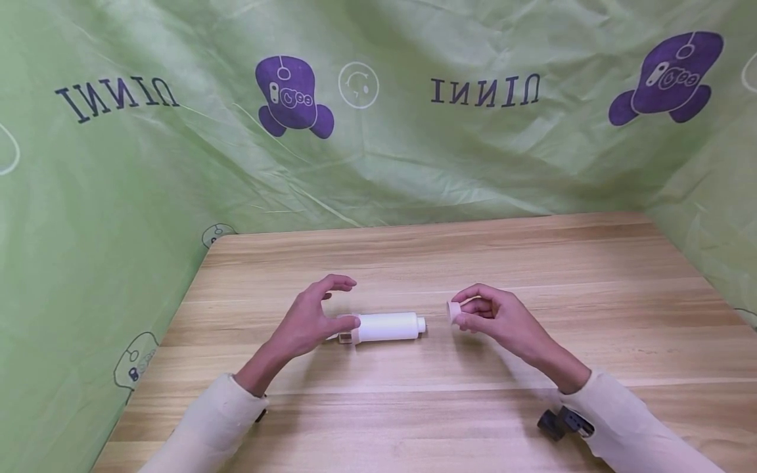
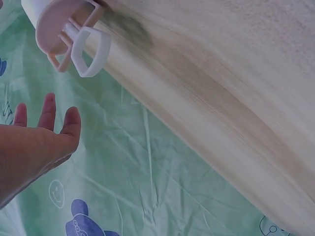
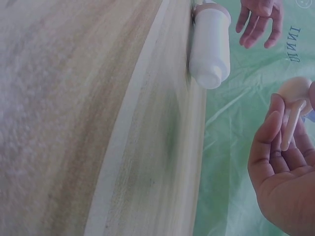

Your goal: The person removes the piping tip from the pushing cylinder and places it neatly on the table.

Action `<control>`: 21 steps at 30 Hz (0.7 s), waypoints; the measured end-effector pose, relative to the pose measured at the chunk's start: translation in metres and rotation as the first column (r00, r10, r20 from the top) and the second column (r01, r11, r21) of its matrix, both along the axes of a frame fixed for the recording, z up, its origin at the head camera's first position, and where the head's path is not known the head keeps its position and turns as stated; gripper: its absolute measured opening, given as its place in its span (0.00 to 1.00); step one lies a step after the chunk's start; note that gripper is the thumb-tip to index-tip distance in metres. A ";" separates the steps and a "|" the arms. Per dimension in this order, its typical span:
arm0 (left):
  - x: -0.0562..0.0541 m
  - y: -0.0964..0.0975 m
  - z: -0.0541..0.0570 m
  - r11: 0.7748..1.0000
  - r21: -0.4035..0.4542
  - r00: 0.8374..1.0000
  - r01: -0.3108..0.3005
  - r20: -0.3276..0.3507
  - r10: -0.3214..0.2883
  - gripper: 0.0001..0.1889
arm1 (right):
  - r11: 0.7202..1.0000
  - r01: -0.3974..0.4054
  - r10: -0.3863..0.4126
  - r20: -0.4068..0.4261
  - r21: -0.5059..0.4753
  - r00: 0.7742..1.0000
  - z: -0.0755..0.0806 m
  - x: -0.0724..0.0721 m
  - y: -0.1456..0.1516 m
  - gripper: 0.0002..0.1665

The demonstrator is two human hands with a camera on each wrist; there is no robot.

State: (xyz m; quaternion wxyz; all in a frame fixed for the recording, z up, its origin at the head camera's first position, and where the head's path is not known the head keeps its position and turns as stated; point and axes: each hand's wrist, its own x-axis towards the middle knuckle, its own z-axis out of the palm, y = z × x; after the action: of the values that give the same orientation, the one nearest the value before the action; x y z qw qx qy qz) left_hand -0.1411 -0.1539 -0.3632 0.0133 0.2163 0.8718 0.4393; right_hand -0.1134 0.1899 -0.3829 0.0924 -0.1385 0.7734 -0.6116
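A white barrel like a toy syringe's (image 1: 387, 327) lies on its side on the table, its narrow nozzle facing right. In the left wrist view, its other end has a pink flange (image 2: 53, 30) with loops and a white ring handle (image 2: 92, 53). My left hand (image 1: 309, 322) hovers by that end, thumb and fingers spread apart; the right wrist view shows a gap between hand and barrel. To the right of the nozzle, my right hand (image 1: 503, 323) pinches a small pale pink rounded piece (image 3: 294, 91) with a thin stem, between thumb and fingertips.
The wood-grain table (image 1: 378, 420) has a green printed cloth (image 1: 390, 171) hanging behind it and along both sides. A small black device (image 1: 564, 422) sits at my right sleeve's cuff.
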 end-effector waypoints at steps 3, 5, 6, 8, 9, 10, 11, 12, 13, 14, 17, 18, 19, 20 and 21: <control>0.001 0.001 0.001 1.000 0.010 1.000 -0.001 -0.007 0.001 0.29 | 1.000 -0.008 0.008 -0.009 -0.009 1.000 0.001 0.000 0.000 0.19; 0.001 0.002 0.002 1.000 0.021 1.000 0.001 -0.010 -0.001 0.29 | 1.000 -0.017 0.017 -0.023 -0.010 1.000 0.001 0.000 0.000 0.19; 0.002 0.002 0.002 1.000 0.027 1.000 0.004 -0.011 -0.004 0.29 | 1.000 -0.019 0.018 -0.028 -0.011 0.999 0.001 0.000 0.000 0.18; 0.002 0.003 0.003 0.999 0.039 1.000 0.012 -0.012 -0.011 0.29 | 1.000 -0.019 0.019 -0.039 -0.008 0.999 0.001 0.000 0.000 0.17; 0.003 0.003 0.002 0.999 0.042 1.000 0.016 -0.016 -0.016 0.28 | 1.000 -0.019 0.018 -0.043 -0.007 0.999 0.001 -0.001 0.000 0.17; 0.003 0.003 0.003 0.999 0.046 1.000 0.020 -0.016 -0.019 0.28 | 1.000 -0.018 0.018 -0.046 -0.005 0.999 0.001 -0.001 0.000 0.17; 0.003 0.004 0.003 0.998 0.051 1.000 0.023 -0.016 -0.023 0.28 | 1.000 -0.017 0.017 -0.048 -0.003 0.999 0.001 -0.001 0.000 0.17; 0.004 0.005 0.003 0.998 0.054 1.000 0.026 -0.017 -0.025 0.28 | 1.000 -0.017 0.017 -0.049 -0.005 0.999 0.001 -0.001 0.000 0.16; 0.004 0.005 0.004 0.998 0.057 1.000 0.026 -0.016 -0.026 0.28 | 1.000 -0.017 0.017 -0.050 -0.005 0.999 0.000 -0.001 0.000 0.16; 0.004 0.006 0.004 0.998 0.060 1.000 0.027 -0.016 -0.026 0.28 | 1.000 -0.018 0.017 -0.050 -0.005 0.999 0.000 -0.001 0.000 0.17; 0.006 0.008 0.005 0.996 0.080 1.000 0.028 -0.002 -0.028 0.28 | 1.000 -0.020 0.020 -0.054 -0.003 0.998 0.000 -0.001 0.000 0.17; 0.006 0.009 0.006 0.996 0.086 1.000 0.029 0.003 -0.030 0.27 | 1.000 -0.022 0.022 -0.054 -0.003 0.998 0.000 -0.001 0.000 0.17; 0.007 0.010 0.006 0.995 0.093 0.999 0.030 0.007 -0.031 0.27 | 1.000 -0.023 0.023 -0.054 -0.003 0.998 0.000 -0.001 0.000 0.17; 0.007 0.011 0.005 0.994 0.100 0.999 0.033 0.010 -0.034 0.27 | 1.000 -0.024 0.024 -0.054 -0.004 0.998 0.000 -0.001 0.000 0.17; 0.007 0.013 0.005 0.994 0.107 0.999 0.035 0.014 -0.037 0.26 | 1.000 -0.026 0.026 -0.053 -0.007 0.998 0.000 -0.001 0.000 0.17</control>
State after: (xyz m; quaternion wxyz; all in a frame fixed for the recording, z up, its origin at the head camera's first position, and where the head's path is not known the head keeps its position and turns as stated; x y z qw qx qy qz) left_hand -0.1342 -0.1413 -0.3585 0.0164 0.2291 0.8429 0.4865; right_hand -0.1148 0.1895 -0.3829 0.0795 -0.1649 0.7714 -0.6094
